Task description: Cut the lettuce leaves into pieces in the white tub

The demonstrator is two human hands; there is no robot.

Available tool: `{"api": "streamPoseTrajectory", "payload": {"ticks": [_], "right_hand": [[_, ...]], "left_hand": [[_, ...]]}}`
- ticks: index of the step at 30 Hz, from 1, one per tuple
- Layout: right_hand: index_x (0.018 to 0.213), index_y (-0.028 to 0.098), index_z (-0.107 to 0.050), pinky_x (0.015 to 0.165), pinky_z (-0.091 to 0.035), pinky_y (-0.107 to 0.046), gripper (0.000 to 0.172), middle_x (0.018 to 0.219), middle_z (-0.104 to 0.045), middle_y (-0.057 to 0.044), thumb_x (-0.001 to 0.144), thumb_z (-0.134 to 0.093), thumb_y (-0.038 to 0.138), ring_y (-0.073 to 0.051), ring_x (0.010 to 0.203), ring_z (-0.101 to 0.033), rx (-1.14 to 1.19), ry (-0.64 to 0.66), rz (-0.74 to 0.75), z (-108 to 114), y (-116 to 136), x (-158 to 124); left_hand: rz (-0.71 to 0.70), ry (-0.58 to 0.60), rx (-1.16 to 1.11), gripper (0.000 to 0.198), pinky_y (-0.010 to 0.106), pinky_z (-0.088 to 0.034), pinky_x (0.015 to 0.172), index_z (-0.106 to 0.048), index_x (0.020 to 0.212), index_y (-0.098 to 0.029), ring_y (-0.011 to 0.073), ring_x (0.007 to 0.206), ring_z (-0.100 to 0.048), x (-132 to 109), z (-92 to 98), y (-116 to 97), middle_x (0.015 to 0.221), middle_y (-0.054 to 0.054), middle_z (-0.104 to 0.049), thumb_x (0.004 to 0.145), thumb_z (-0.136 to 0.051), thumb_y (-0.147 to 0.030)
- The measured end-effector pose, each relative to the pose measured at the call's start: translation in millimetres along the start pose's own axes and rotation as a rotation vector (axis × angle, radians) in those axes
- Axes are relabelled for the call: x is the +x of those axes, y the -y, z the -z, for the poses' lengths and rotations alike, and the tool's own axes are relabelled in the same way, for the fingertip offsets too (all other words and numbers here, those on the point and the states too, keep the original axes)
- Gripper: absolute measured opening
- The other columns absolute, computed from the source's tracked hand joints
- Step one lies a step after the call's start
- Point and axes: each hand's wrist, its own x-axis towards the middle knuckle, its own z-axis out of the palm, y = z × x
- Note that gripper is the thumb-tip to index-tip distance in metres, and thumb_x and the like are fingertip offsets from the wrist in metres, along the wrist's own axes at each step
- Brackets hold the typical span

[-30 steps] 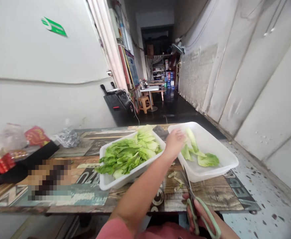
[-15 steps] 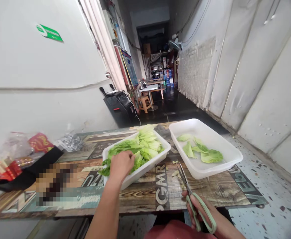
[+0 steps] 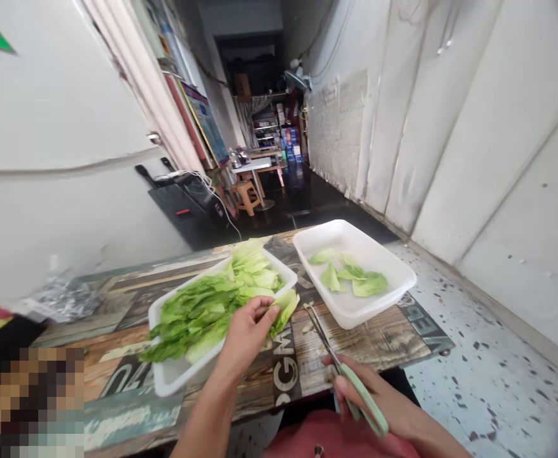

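Observation:
Pinched between the thumb and fingers of my left hand (image 3: 251, 324) is a pale green lettuce leaf (image 3: 285, 310), just off the right edge of the left tray. That white tray (image 3: 174, 381) is heaped with lettuce leaves (image 3: 202, 305). My right hand (image 3: 362, 388) grips scissors (image 3: 362, 397) by their light green handles, over the table's front edge. The scissor blades point up and away, close to the held leaf but apart from it. Several cut lettuce pieces (image 3: 355, 275) lie in a second white tray (image 3: 388, 289) to the right.
Small scraps lie on the patterned wood table (image 3: 350, 350) near the blades. A crumpled clear plastic bag (image 3: 66, 298) is at the left. Beyond the table stand a black speaker-like box (image 3: 183, 210) and a stool (image 3: 247, 197). A white wall (image 3: 474, 159) runs along the right.
My left hand has come out of the heaped tray and moved right with a lettuce leaf. The scissors stay in my right hand. The view has turned to the right.

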Motion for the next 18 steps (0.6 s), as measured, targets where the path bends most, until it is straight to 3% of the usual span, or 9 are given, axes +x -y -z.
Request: {"api": "streamPoseTrajectory", "payload": {"ticks": [3, 7, 14, 18], "right_hand": [[0.130, 0.013, -0.053, 0.069, -0.043, -0.032, 0.094, 0.077, -0.058, -0.001, 0.079, -0.052, 0.091, -0.017, 0.070, -0.054, 0.009, 0.003, -0.003, 0, 6, -2], [0.131, 0.014, -0.054, 0.071, -0.044, -0.032, 0.093, 0.079, -0.055, 0.000, 0.079, -0.051, 0.091, -0.016, 0.071, -0.053, -0.013, 0.007, 0.017, 2, 7, -3], [0.125, 0.014, -0.057, 0.065, -0.043, -0.030, 0.084, 0.074, -0.054, 0.001, 0.084, -0.051, 0.087, -0.015, 0.066, -0.051, -0.026, -0.019, 0.048, 0, 3, 1], [0.123, 0.015, -0.057, 0.059, -0.044, -0.028, 0.084, 0.072, -0.051, 0.003, 0.081, -0.054, 0.087, -0.012, 0.059, -0.050, 0.018, -0.038, 0.037, -2, 0, 7]], "left_hand": [[-0.033, 0.025, 0.082, 0.049, 0.035, -0.047, 0.084, -0.067, 0.096, -0.017, 0.0265, 0.091, -0.067, -2, -13.8, 3, 0.097, 0.011, -0.076, 0.069, -0.063, -0.058], [-0.099, -0.030, 0.204, 0.046, 0.041, -0.046, 0.096, -0.071, 0.095, -0.017, 0.0315, 0.100, -0.067, 0, -24.1, 8, 0.102, 0.012, -0.077, 0.071, -0.060, -0.055], [-0.104, -0.082, 0.258, 0.038, 0.040, -0.047, 0.090, -0.074, 0.086, -0.020, 0.0299, 0.092, -0.066, -4, -36.8, 11, 0.092, 0.008, -0.077, 0.073, -0.059, -0.053], [-0.085, -0.040, 0.239, 0.038, 0.038, -0.047, 0.085, -0.074, 0.082, -0.020, 0.0286, 0.086, -0.066, -5, -38.6, 10, 0.086, 0.007, -0.076, 0.071, -0.060, -0.053]]}}
